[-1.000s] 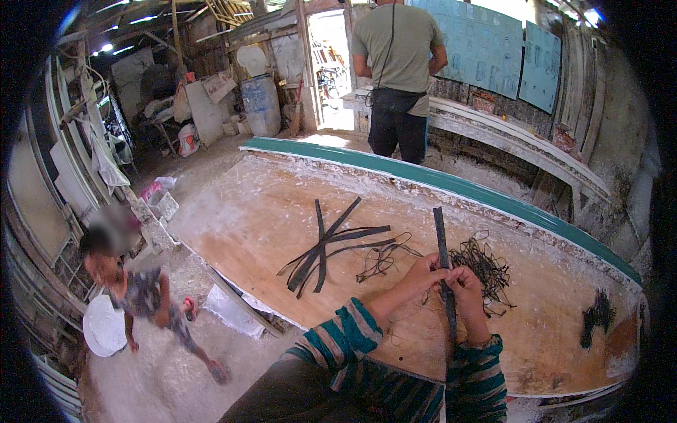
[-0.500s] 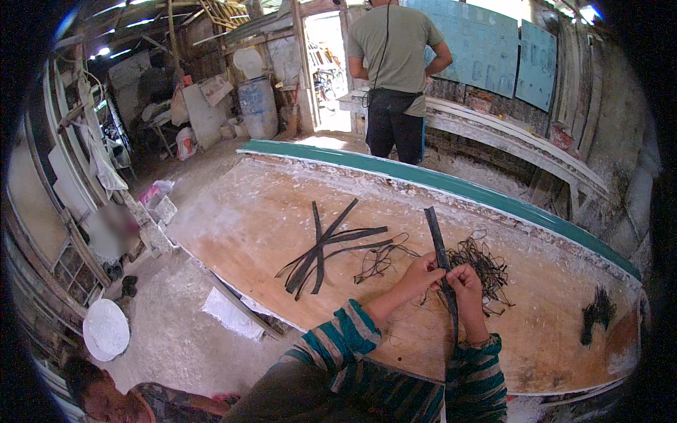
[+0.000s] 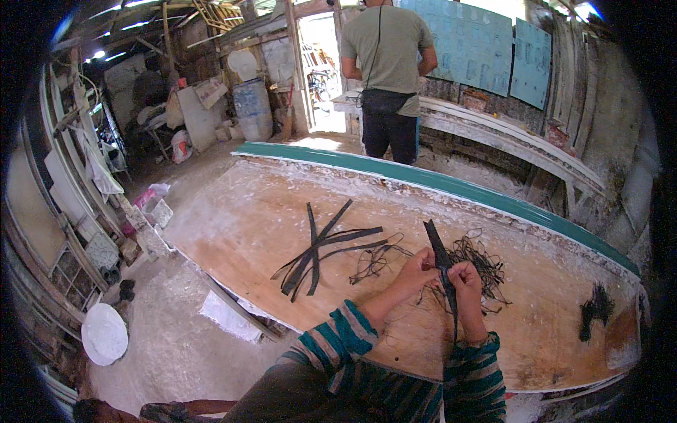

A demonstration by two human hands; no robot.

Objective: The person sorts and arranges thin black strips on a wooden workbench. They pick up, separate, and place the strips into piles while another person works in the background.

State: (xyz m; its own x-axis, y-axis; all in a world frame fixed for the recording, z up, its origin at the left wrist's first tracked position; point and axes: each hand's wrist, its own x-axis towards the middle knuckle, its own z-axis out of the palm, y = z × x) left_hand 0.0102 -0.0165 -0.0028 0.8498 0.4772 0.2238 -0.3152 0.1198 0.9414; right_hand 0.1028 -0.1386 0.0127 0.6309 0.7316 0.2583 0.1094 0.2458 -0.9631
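A long flat black strip stands roughly upright between my hands over the wooden table. My left hand pinches it from the left at mid-length. On its other side, my right hand grips the same strip with thumb and fingertips. The strip's tail hangs toward my striped right sleeve. Behind my right hand lies a tangled heap of thin black strands, partly hidden. To the left, a smaller loose tangle rests beside several crossed black strips.
The wooden tabletop has a green-and-white edge board along its far side. A small black bundle lies at the right. Beyond stands a person, back turned. Another person is low at the left, near a white basin.
The strip's upper end sits lower and looks narrower, turned or folded between my fingers. Both hands keep their pinch. The person at the lower left has dropped lower in view.
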